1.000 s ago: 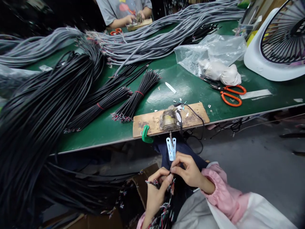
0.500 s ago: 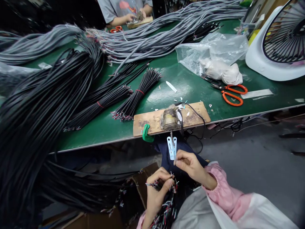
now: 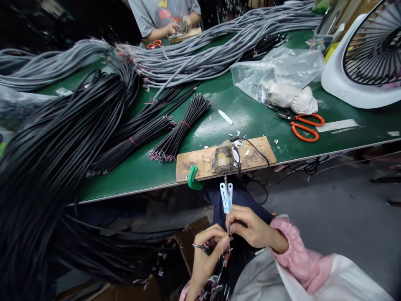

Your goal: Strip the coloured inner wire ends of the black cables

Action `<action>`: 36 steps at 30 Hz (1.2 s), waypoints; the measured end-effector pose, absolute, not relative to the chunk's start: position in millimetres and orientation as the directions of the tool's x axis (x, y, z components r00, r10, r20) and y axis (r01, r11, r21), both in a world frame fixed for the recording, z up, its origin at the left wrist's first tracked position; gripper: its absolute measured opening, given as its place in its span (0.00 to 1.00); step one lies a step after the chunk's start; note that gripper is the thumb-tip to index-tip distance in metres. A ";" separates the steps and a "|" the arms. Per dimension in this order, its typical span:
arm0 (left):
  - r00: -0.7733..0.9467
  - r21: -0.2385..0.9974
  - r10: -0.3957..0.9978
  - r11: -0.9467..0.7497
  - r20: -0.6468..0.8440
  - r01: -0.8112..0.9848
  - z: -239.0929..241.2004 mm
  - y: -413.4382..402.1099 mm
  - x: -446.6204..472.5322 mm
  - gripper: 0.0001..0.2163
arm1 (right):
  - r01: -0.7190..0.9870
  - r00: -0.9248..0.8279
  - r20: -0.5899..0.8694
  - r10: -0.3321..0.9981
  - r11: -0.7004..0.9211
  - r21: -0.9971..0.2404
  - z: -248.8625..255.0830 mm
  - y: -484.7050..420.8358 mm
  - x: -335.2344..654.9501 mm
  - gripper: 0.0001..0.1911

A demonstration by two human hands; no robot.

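My left hand [image 3: 206, 253] is closed around a bunch of thin cables with red, white and black stripped wire ends [image 3: 216, 282]; some ends poke out between the fingers, others hang below. My right hand [image 3: 249, 228] pinches at a wire end against the left thumb and fingertip; the tip itself is mostly hidden. Just above the right fingers is a light blue clothes peg [image 3: 226, 198] on a thin metal rod. That rod comes out of a grimy cylindrical tool [image 3: 223, 159] on a wooden board [image 3: 197, 163] at the table edge.
A green clamp [image 3: 194, 178] grips the board. On the green table [image 3: 209, 125] lie black cable bundles [image 3: 184, 125], grey cables [image 3: 194, 62], orange-handled scissors [image 3: 305, 125], a plastic bag [image 3: 278, 69] and a white fan [image 3: 338, 79]. Across it, another person's hands [image 3: 178, 28] work.
My right hand has come down from beside the peg to the left fingertips, where both hands now meet at the wire ends. The left hand keeps hold of the bunch.
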State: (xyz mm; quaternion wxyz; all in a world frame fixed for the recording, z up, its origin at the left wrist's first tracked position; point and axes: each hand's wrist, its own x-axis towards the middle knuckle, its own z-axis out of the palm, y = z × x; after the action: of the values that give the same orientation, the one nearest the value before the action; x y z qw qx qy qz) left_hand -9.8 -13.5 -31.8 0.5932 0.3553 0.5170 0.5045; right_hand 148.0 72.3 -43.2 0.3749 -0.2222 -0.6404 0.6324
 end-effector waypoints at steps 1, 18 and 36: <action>-0.062 0.944 0.965 0.234 -0.255 -0.235 -26.4 -11.6 -9.8 0.11 | -0.167 -0.593 0.169 0.787 0.085 -0.982 -40.6 76.6 147.1 0.25; -0.126 0.993 0.992 0.044 -0.031 0.108 21.8 32.6 -22.5 0.05 | -0.506 -0.574 -0.079 0.815 -0.429 -0.749 -29.6 106.0 111.5 0.34; -0.128 0.991 0.985 0.124 -0.116 0.057 20.4 36.6 -14.3 0.09 | -0.514 -0.468 -0.083 0.880 -0.347 -0.784 -39.1 106.1 109.0 0.28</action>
State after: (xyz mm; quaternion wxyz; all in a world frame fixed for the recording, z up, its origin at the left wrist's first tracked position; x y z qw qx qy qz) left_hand -14.3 36.6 20.4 0.4807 0.4526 0.5753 0.4828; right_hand 109.0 106.1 -39.1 0.4471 -0.2571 -0.3555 0.7795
